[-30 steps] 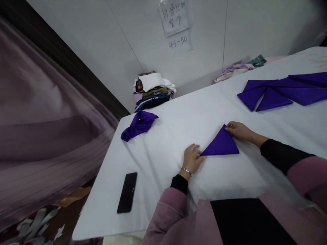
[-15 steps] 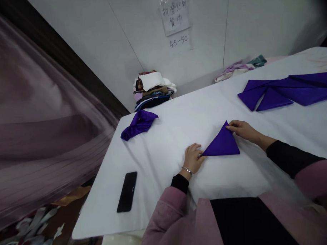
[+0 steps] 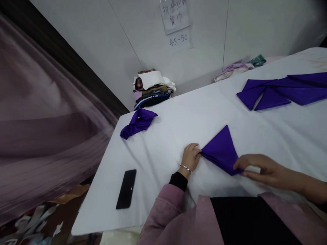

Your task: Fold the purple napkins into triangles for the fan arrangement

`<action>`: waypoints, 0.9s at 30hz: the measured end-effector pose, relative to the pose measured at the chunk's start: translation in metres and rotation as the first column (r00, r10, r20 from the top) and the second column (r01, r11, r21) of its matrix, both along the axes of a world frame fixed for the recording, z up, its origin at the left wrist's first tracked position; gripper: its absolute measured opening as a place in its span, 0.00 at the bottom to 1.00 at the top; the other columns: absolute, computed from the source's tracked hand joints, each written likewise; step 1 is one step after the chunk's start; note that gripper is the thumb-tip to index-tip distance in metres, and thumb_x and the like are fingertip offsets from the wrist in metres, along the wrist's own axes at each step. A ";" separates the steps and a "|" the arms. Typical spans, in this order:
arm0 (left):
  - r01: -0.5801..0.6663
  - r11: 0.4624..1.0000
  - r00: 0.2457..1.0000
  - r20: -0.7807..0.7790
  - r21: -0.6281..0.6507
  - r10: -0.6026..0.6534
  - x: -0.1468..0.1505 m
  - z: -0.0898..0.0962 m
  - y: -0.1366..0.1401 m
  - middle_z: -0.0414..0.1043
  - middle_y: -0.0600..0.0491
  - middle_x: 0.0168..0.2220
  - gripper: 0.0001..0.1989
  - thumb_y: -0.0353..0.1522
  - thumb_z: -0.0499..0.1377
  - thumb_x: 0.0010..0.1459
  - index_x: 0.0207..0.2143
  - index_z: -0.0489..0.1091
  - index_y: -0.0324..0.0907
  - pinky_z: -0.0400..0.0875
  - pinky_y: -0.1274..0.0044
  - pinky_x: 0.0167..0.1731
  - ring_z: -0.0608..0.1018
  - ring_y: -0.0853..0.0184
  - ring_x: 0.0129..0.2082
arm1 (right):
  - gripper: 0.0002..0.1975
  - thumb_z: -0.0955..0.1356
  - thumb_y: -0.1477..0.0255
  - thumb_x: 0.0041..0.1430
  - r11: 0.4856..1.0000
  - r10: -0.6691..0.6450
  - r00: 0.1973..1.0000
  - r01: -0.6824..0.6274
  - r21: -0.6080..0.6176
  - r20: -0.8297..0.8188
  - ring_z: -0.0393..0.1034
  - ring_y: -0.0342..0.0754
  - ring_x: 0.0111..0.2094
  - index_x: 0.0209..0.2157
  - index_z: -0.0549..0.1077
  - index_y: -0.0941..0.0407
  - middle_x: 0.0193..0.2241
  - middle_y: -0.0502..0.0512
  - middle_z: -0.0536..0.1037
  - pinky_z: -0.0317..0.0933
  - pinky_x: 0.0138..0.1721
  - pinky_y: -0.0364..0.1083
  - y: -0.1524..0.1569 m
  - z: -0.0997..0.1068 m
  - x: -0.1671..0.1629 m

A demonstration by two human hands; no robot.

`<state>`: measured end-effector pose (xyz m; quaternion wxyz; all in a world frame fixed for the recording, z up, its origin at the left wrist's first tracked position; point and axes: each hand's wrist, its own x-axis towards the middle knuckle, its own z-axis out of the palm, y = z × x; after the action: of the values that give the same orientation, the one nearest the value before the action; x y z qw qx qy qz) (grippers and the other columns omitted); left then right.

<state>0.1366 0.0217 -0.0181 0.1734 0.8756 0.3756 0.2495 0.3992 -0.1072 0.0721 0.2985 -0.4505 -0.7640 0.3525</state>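
Observation:
A purple napkin (image 3: 221,149), folded into a triangle, lies on the white-covered table (image 3: 166,194) in front of me. My left hand (image 3: 191,158) pinches its left corner between thumb and fingers; a silver bracelet circles that wrist. At the near right corner, my right hand (image 3: 257,169) grips the edge between thumb and forefinger. That edge shows layers slightly parted. The far corner points away from me and is untouched.
A crumpled purple napkin (image 3: 139,122) rests at the far left, with a black phone (image 3: 126,189) nearer. Folded purple napkins (image 3: 299,89) lie at the far right. Behind the table are a stack of folded cloths (image 3: 153,89) and a wall with paper signs (image 3: 176,15).
My right hand has gone from the napkin's far corner to its near right corner, which is now drawn toward me. The napkin has turned a little; my left hand keeps the left corner.

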 end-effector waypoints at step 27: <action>-0.337 0.935 0.941 -0.062 -0.110 0.333 0.015 0.013 -0.031 0.72 0.53 0.34 0.06 0.32 0.63 0.53 0.35 0.74 0.44 0.66 0.71 0.39 0.72 0.64 0.38 | 0.24 0.62 0.63 0.60 0.946 -0.013 0.894 -0.134 0.295 0.448 0.52 0.59 0.61 0.56 0.65 0.58 0.58 0.64 0.64 0.49 0.58 0.62 0.099 -0.094 -0.063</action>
<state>0.1514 -0.0094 -0.0051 0.1723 0.7919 0.5369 0.2342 0.3366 -0.0082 -0.0220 0.1738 -0.4407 -0.8722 0.1217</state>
